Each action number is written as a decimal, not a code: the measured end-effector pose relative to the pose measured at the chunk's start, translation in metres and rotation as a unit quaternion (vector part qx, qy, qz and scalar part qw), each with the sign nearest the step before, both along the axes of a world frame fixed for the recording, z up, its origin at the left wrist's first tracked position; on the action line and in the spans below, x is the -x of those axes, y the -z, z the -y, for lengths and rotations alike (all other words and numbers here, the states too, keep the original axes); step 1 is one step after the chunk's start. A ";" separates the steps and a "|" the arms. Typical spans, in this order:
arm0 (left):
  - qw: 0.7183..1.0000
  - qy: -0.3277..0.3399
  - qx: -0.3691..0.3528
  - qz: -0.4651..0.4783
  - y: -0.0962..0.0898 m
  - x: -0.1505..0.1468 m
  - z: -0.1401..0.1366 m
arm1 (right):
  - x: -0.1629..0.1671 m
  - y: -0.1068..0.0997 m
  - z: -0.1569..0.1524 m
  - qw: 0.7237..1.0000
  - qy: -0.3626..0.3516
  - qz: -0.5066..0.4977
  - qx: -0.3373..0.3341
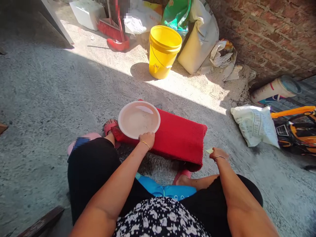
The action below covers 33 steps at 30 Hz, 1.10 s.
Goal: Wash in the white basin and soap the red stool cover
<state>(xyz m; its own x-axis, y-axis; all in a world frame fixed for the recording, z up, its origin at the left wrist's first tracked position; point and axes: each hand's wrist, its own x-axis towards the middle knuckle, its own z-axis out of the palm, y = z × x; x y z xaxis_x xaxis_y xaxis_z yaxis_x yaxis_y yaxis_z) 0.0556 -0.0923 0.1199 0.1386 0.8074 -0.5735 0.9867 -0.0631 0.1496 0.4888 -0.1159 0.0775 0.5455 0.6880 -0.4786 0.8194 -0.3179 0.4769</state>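
A pale, round plastic basin (pixel 130 121) with what looks like water inside rests on the left end of a low support covered by a red mat (pixel 181 133). Its near rim is gripped by my left hand (pixel 147 140), with the fingers closed over the edge. Off the mat's right end, above the floor, my right hand (pixel 220 154) pinches a small, flat, pale yellow-green piece (pixel 209 150). Too little of that piece shows to tell its kind. The support under the mat is mostly hidden.
Beyond the mat, a yellow bucket (pixel 161 54) stands on the concrete floor. A red broom and dustpan (pixel 118 43), a white box (pixel 88 14) and sacks (pixel 199 39) line the back. To the right are a white bag (pixel 255 126) and an orange-black machine (pixel 298 131).
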 end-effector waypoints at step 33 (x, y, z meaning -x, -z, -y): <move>0.997 0.067 0.003 -0.039 -0.001 0.000 0.001 | 0.028 0.012 -0.067 0.991 0.005 -0.101 -0.086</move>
